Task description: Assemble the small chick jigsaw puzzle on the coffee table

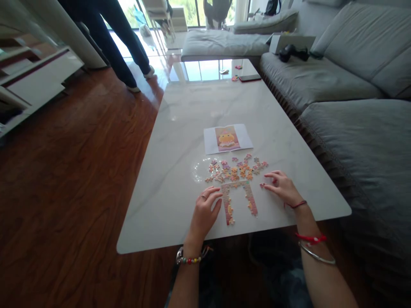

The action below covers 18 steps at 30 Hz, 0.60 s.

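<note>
A partly joined jigsaw puzzle (226,201) lies near the table's front edge, its top and two sides forming a pink and beige border. Loose puzzle pieces (234,172) in orange, purple and pink are scattered just beyond it. My left hand (205,209) rests beside the border's upper left corner, fingers stretched and apart, holding nothing I can see. To the right of the border, my right hand (283,188) has thumb and forefinger apart. A small reddish puzzle piece (262,185) lies at its thumb tip. Behind the pieces is a creased reference picture (227,138) of an orange cartoon figure.
The white marble-look table (173,171) has rounded corners. A dark phone (250,78) and a few small items lie at its far end. A grey sofa (362,132) runs along the right. A person's legs (118,42) stand on the wooden floor at far left.
</note>
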### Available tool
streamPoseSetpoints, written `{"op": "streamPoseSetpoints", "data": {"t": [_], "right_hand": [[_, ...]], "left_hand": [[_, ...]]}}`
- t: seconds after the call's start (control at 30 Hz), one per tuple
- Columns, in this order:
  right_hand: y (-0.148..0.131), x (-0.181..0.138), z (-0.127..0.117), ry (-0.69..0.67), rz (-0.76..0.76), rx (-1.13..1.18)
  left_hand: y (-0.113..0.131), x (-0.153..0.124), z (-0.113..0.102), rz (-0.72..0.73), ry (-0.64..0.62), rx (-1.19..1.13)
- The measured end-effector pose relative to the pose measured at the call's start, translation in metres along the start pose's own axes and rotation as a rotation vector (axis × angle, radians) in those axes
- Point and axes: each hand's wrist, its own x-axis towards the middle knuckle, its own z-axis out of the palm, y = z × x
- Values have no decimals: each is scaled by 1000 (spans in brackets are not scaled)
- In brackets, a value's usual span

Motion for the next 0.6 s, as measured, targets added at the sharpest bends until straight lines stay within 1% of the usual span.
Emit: {"op": "streamPoseSetpoints", "data": {"t": [0.1,0.3,0.4,0.47,0.53,0.6], "right_hand": [[-5,1,3,-60,-7,-22],[-5,2,8,-72,-23,-8],[-12,2,10,-81,-23,45],[-20,2,10,-89,-8,158],[-31,1,9,-115,13,365],[-45,-2,10,-206,31,603]], "left_hand": [[-3,-3,-1,-5,-21,72],[-5,-2,-1,15,-18,124],[-6,0,-1,12,-20,128],[-6,0,-1,2,-29,120],[-5,0,0,-13,-37,94],[-2,0,0,-32,-38,40]]}}
